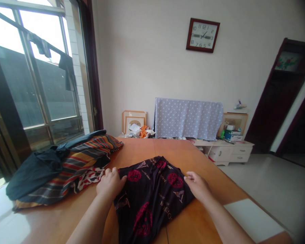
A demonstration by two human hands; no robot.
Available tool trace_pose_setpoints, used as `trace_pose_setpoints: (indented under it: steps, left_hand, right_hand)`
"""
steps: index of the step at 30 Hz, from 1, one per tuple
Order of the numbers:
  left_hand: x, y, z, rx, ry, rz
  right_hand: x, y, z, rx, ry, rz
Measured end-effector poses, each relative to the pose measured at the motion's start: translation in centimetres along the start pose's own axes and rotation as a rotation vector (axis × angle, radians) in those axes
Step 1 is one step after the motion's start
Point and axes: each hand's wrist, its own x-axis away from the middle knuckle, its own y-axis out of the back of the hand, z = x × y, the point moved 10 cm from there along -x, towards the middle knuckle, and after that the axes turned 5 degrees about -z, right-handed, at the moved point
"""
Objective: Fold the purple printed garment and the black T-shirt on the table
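A dark garment (156, 189) with pink-red round prints and pale lettering lies spread on the wooden table, somewhat wrinkled, its near end running out of the picture. My left hand (110, 183) has its fingers curled on the garment's left edge near the top. On the opposite edge, my right hand (197, 184) pinches the cloth between thumb and fingers. Just left of my left hand lies a red, white and black patterned cloth (87, 179), part of a clothes pile. Whether the garment is a top or something else I cannot tell.
The clothes pile holds a striped garment (78, 162) and a dark teal one (38, 173). A white sheet (254, 217) lies at the table's (139, 145) right edge. Beyond stand a low white cabinet (236, 154) and something under a dotted blue cloth (188, 118). Windows are at left.
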Motion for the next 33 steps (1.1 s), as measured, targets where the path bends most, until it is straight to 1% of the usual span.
trace_pose_setpoints:
  steps: [2,3,4,6,9,12,14,16,18,20,23,25,28,33]
  left_hand:
    - [0.0,-1.6,0.4,0.046,-0.029,0.08]
    - [-0.1,-2.2,0.2,0.069,-0.058,0.103]
    - [-0.3,-2.7,-0.3,0.091,-0.093,0.114]
    - [-1.0,-3.0,-1.6,0.125,-0.174,0.107]
    - [-3.0,-2.0,-3.6,0.136,-0.233,0.029]
    - [-5.5,-0.2,-4.5,0.119,-0.202,-0.1]
    - [-6.7,0.1,-4.8,0.094,-0.188,-0.122]
    - [-7.1,-0.3,-4.9,0.055,-0.2,-0.094]
    - [-6.6,-0.8,-5.0,0.025,-0.225,-0.062]
    - [-5.5,-0.9,-5.1,0.028,-0.256,-0.045]
    - [-3.5,-0.2,-4.8,0.077,-0.284,-0.054]
    - [-2.1,0.5,-4.2,0.135,-0.278,-0.073]
    - [-0.4,1.2,-2.3,0.262,-0.216,-0.108]
    - [2.5,1.0,3.1,0.492,0.019,-0.211]
  right_hand:
    - [-1.5,-0.5,-0.8,0.165,0.026,-0.002]
    - [-1.8,-1.0,-0.9,0.231,0.045,0.003]
    - [-2.0,-1.5,-0.8,0.274,0.064,0.012]
    - [-1.9,-2.5,-0.3,0.286,0.1,0.042]
    - [-1.4,-3.4,0.4,0.195,0.122,0.071]
    - [-1.1,-2.7,0.2,0.126,0.103,0.013]
    - [-1.0,-2.2,-0.5,0.087,0.067,0.0]
    - [-0.9,-1.9,-1.4,0.031,0.009,0.023]
    - [-0.7,-1.5,-2.3,-0.064,-0.064,0.049]
    - [-0.5,-0.9,-2.7,-0.193,-0.125,0.062]
    - [0.1,-0.1,-2.7,-0.343,-0.168,0.078]
    - [0.8,0.2,-2.6,-0.383,-0.183,0.104]
    - [2.1,0.0,-2.6,-0.362,-0.197,0.142]
    - [3.6,0.4,-2.2,-0.22,-0.144,0.094]
